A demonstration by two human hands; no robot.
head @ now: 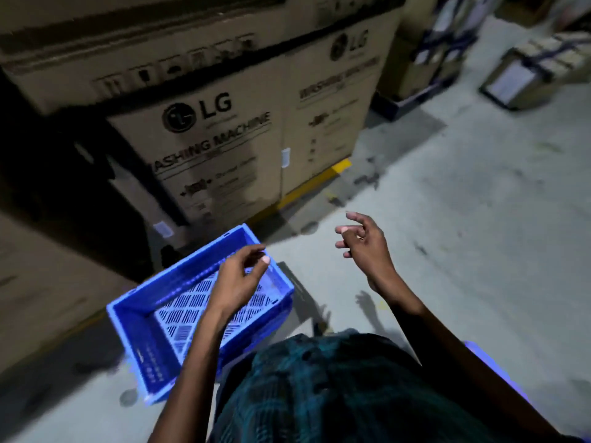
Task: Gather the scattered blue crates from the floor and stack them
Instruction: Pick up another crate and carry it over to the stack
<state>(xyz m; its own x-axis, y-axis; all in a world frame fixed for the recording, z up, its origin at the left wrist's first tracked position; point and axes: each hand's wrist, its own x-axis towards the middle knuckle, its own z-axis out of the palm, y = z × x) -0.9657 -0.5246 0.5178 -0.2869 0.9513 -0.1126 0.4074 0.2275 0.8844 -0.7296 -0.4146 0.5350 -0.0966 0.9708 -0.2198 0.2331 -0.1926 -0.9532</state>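
From the head camera we see a blue plastic crate with a slotted bottom (166, 314) standing on the grey concrete floor (447, 219), near a brown cardboard washing-machine box (224, 148). Our left hand (238, 279) hangs above it, fingers loosely curled, holding nothing; our right hand (364, 244) is also released.

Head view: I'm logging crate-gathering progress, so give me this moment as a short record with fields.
setting: warehouse floor
crate: one blue crate upright on the floor, nothing inside
left hand: left hand above the crate, fingers loosely curled, holding nothing
right hand: right hand in the air to the crate's right, fingers spread, holding nothing
behind crate: washing machine cartons
stacking: no stack in view
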